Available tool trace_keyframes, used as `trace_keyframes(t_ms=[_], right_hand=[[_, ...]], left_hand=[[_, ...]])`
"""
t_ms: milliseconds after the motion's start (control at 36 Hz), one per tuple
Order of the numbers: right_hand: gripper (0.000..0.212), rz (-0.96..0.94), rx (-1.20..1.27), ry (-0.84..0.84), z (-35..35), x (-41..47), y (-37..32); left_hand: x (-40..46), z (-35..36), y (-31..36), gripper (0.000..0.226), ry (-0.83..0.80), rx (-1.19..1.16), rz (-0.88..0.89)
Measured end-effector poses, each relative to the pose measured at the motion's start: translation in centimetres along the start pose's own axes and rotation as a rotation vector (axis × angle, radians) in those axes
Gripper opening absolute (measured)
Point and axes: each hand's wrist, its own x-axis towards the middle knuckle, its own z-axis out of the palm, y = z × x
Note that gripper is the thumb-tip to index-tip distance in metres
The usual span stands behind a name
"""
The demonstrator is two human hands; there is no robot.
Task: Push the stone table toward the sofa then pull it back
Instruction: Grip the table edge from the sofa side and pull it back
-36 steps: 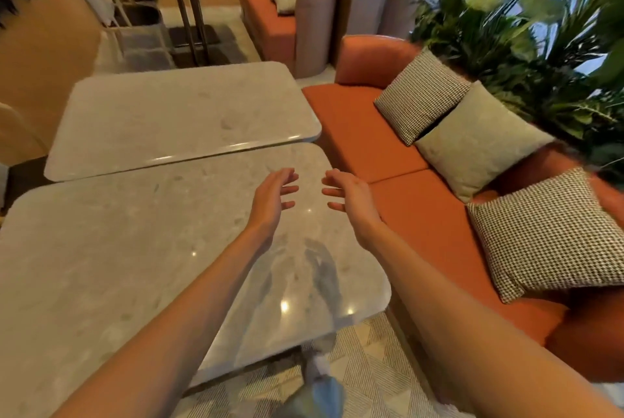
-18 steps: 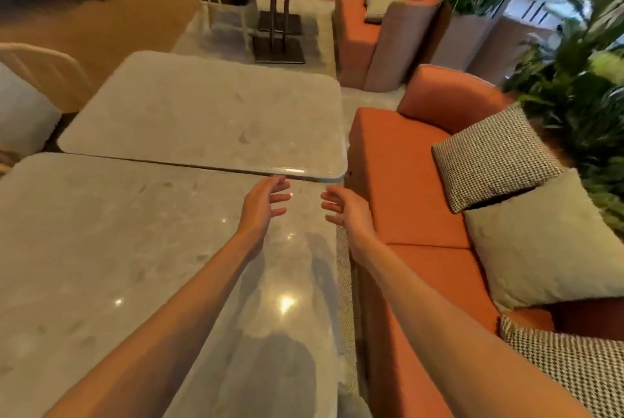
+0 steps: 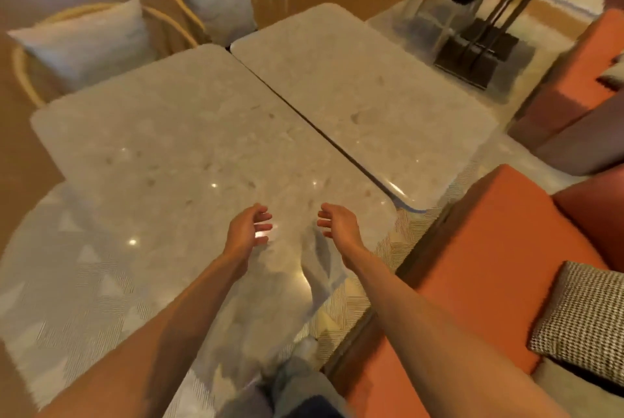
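Patterned grey carpet [image 3: 60, 309] lay under everything, left of and below both hands. Ahead of them stretched the pale speckled stone counter [image 3: 169, 154], its far side flush against a second matching counter [image 3: 364, 93]; the orange upholstered sofa [image 3: 472, 249] sat just right of the right hand [image 3: 339, 227]. That hand and the left hand [image 3: 248, 227] hovered empty over the near edge, fingers spread. Judged risks: the heavy slab could snag the carpet or pinch fingers against the sofa. No writing was legible.

Two stone tables [image 3: 189, 147] stand edge-to-edge on a patterned rug [image 3: 67, 299].
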Motion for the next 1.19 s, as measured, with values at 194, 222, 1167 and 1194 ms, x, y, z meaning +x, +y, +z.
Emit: trace_keyframes(t_ms=[194,222,1167,1194], right_hand=[[0.019,-0.043,-0.186,-0.087,0.4,-0.7,1.8],[0.020,-0.042,-0.192,-0.095,0.3,-0.7,2.1],[0.033,0.755,0.362,-0.436,-11.5,9.1,11.7],[0.030,0.752,0.330,-0.449,-11.6,9.2,11.7]], left_hand=[[-1.9,0.1,-5.3,0.026,0.077,-0.178,-0.146],[-2.2,0.1,-6.0,0.025,0.089,-0.199,-0.145],[-7.1,11.0,-21.1,0.026,0.735,-1.407,-0.065],[-7.2,11.0,-21.0,0.026,0.734,-1.403,-0.048]])
